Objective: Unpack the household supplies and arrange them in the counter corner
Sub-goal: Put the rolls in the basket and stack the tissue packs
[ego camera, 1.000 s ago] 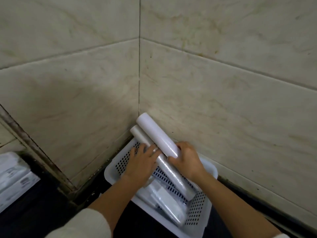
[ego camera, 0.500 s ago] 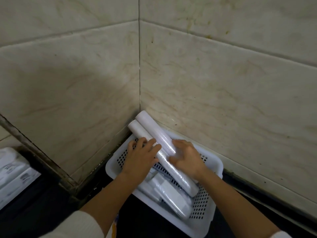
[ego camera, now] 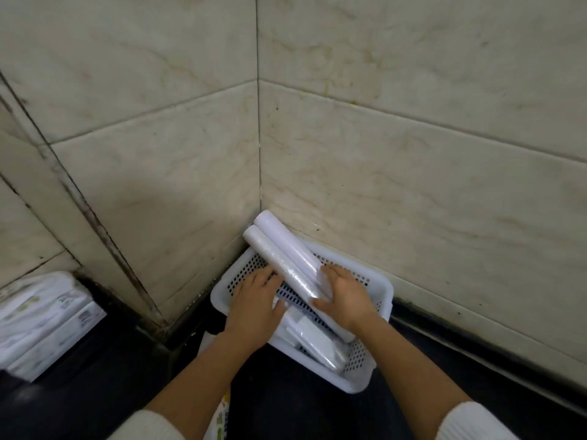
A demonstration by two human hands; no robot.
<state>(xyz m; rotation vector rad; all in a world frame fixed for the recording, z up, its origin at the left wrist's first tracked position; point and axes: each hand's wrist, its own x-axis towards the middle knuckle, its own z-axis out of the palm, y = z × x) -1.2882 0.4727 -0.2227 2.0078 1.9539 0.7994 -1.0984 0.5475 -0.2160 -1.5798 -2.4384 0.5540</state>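
Observation:
A white perforated plastic basket [ego camera: 379,285] sits on the dark counter, pushed into the tiled wall corner. Two long white rolls lean side by side against the corner, their upper ends sticking out over the basket's rim: a shiny film-wrapped roll [ego camera: 279,265] and a matte white roll [ego camera: 293,249] behind it. More wrapped rolls [ego camera: 320,341] lie flat in the basket's near end. My left hand [ego camera: 254,300] rests palm down beside the film-wrapped roll. My right hand [ego camera: 344,296] cups the lower end of the two leaning rolls.
White packaged goods [ego camera: 41,319] are stacked at the left on the counter. A printed package corner [ego camera: 220,417] shows between my forearms. Beige marble-pattern tiles [ego camera: 413,201] form both walls. Dark counter [ego camera: 95,392] runs along the front.
The rolls have settled lower into the basket and lean nearer the corner. My right hand slid down to their lower end; my left hand flattened beside them.

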